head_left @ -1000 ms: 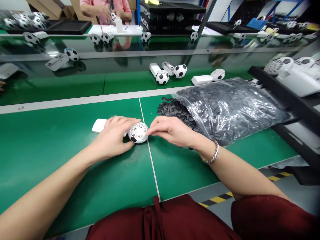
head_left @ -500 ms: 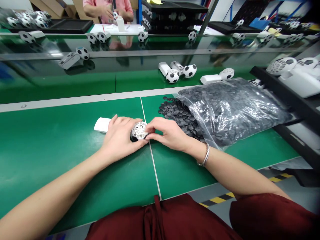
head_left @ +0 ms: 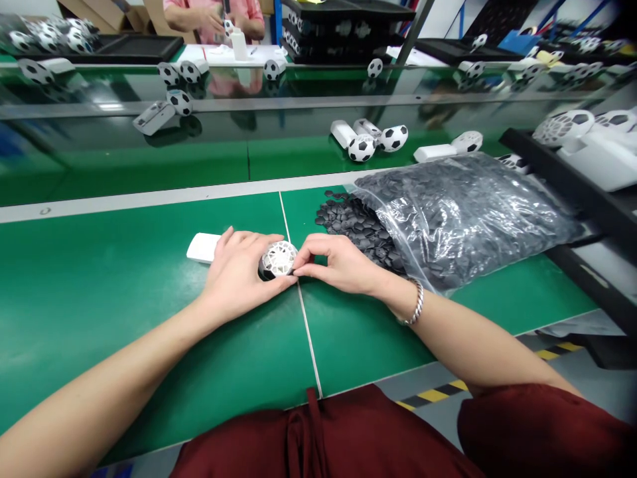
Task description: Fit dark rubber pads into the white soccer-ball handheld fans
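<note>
Right hand has slid lower, fingertips pinching the openwork ball shell, its underside hidden by the curled left hand; at two o'clock, a plastic bag spills black hexagon patches.

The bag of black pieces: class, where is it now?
In the head view, the clear bag lies on the workbench right of the right hand, its black pieces spilling out.
</note>
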The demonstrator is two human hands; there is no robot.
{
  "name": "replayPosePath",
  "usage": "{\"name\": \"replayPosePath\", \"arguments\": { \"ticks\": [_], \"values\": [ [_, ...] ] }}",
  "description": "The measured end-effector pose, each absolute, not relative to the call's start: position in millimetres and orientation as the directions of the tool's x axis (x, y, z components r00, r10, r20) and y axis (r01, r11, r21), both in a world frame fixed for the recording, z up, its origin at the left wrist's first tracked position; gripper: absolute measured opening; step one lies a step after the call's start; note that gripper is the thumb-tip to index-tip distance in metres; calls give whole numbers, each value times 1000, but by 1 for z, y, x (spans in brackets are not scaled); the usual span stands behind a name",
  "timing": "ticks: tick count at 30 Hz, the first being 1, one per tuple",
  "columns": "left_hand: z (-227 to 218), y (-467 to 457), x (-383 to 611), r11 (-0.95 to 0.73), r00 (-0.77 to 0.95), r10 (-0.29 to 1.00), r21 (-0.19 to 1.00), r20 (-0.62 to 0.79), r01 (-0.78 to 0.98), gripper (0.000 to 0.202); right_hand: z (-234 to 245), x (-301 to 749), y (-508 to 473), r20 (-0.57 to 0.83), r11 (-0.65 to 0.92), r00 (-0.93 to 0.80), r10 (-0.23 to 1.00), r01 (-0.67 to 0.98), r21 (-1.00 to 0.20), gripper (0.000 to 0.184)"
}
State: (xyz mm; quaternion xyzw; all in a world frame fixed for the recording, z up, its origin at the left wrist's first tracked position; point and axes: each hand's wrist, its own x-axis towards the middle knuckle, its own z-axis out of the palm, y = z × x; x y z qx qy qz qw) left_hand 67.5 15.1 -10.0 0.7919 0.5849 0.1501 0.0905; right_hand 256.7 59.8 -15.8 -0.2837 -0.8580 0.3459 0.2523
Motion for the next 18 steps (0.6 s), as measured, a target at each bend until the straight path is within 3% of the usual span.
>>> {"name": "replayPosePath", "arguments": {
  "ticks": [5, 10, 14, 18],
  "values": [
    [-11, 15, 68, -292, 256, 955, 327, 149, 899, 62, -24, 257, 63, 233, 529, -648, 726, 308, -791, 14],
    [-11, 14, 70, -325, 278, 942, 295, 189, 899, 57, -35, 257, 65, 193, 467, -659, 727, 267, -843, 41],
    [-12, 13, 71, -334, 281, 937, 301, 207, 893, 50, -35, 252, 64, 189, 437, -704, 684, 188, -880, 37],
    [-11, 18, 63, -408, 365, 912, 336, 186, 849, 52, -18, 262, 76, 177, 504, -661, 729, 344, -793, 23]
  ]
}}
